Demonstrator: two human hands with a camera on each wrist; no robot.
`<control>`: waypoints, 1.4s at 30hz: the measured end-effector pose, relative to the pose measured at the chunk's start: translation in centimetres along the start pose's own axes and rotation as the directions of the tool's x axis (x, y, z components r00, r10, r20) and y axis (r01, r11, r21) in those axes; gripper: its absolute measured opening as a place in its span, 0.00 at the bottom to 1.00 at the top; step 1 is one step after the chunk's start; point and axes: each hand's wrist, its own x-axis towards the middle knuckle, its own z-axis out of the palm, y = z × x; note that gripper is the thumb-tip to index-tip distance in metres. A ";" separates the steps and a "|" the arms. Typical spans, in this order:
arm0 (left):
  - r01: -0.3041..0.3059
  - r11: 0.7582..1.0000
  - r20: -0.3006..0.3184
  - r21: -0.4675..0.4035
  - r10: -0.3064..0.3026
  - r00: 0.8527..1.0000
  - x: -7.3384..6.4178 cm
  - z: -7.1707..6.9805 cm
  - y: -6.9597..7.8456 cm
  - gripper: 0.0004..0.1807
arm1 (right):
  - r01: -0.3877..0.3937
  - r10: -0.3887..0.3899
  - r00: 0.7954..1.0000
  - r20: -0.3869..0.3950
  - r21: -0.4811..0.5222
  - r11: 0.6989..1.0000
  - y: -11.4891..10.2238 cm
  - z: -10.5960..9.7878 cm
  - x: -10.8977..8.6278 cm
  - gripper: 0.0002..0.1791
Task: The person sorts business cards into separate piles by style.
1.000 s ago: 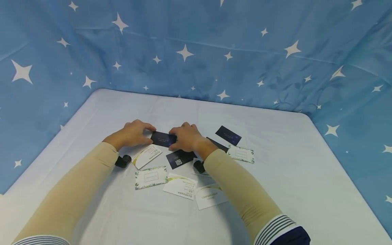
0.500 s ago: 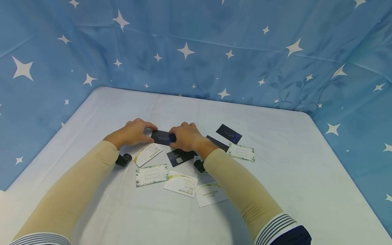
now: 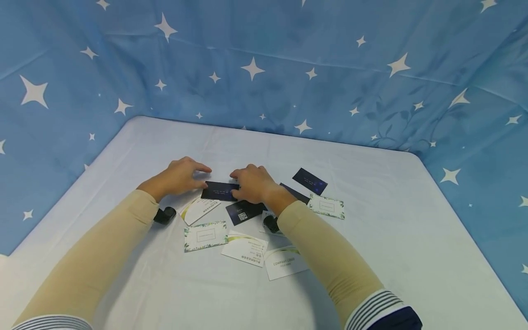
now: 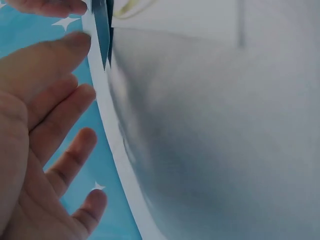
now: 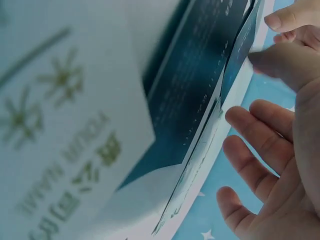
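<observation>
A dark navy business card [image 3: 220,191] lies between the two hands in the head view, its ends by the thumbs. My left hand [image 3: 179,176] is at its left end, thumb tip right at the corner and index finger straight beyond the far edge. At the right end is my right hand [image 3: 251,184], thumb over the card's end and other fingers past the far edge. Both wrist views show loosely spread fingers with nothing gripped. Just nearer the person, a dark card with a QR code [image 3: 243,211] and a white card with yellow curves [image 3: 199,209] lie flat.
Leaf-bordered cards [image 3: 205,236] and white company cards [image 3: 286,262] are scattered nearer the person. Another navy card [image 3: 310,181] and a leaf-bordered card [image 3: 327,206] lie to the right. The white tabletop [image 3: 371,220] meets a blue starred curtain [image 3: 264,68] behind.
The navy card between the hands has shifted slightly toward the person. The fingers of both hands have come away from its far edge, and a gap has opened there.
</observation>
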 end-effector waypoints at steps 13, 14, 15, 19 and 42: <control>0.003 1.000 0.100 0.026 -0.006 0.995 -0.5 0.1 0.5 0.32 | 0.019 -0.022 0.999 0.032 0.077 0.997 -0.3 -0.1 0.1 0.36; 0.002 1.000 0.093 0.027 -0.005 0.996 -0.5 0.1 0.4 0.31 | 0.021 -0.023 0.999 0.028 0.078 0.997 -0.3 0.0 0.1 0.35; 0.002 1.000 0.087 0.025 -0.004 0.996 -0.5 0.1 0.4 0.31 | 0.020 -0.023 0.999 0.026 0.082 0.996 -0.2 0.0 0.1 0.35; 0.014 1.000 0.067 -0.010 -0.013 0.998 -0.4 0.1 0.2 0.30 | 0.019 -0.019 1.000 0.006 0.107 0.994 0.0 0.1 0.4 0.33; 0.118 0.976 0.028 -0.182 -0.115 0.993 6.7 -1.8 -1.1 0.29 | -0.121 0.171 0.982 -0.086 0.411 0.904 3.5 -0.8 6.0 0.32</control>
